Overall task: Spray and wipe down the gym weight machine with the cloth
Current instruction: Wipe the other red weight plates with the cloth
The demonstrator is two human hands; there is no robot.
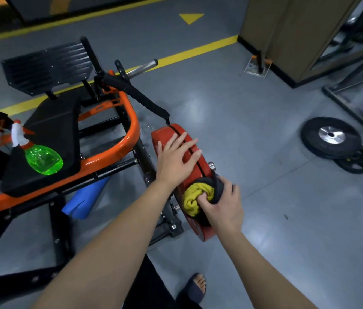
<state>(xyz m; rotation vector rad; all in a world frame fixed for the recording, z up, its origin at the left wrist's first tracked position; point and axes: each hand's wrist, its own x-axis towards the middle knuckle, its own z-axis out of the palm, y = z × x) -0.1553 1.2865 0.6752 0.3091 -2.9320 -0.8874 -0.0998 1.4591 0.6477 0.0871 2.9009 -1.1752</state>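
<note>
Right now the cloth (195, 198), yellow with a dark outer fold, sits bunched against the near rim of the red weight plates (165, 133). These are loaded on the side of the orange-framed weight machine (129, 130). My right hand (222, 206) has its grip closed round the cloth, fingers curled into the bundle and pressing it to the plate edge. My left hand (176, 159) lies flat on top of the plates, further from me. Its fingers are straight and spread, so that grip is open and holds nothing. Left of the plates, the machine's black seat pad (51, 121) carries the green spray bottle (42, 160) with its white trigger head. Beyond the pad stands a ribbed black footplate (46, 68). Well off to my right, black weight discs (329, 137) lie stacked on the grey floor (242, 108).
</note>
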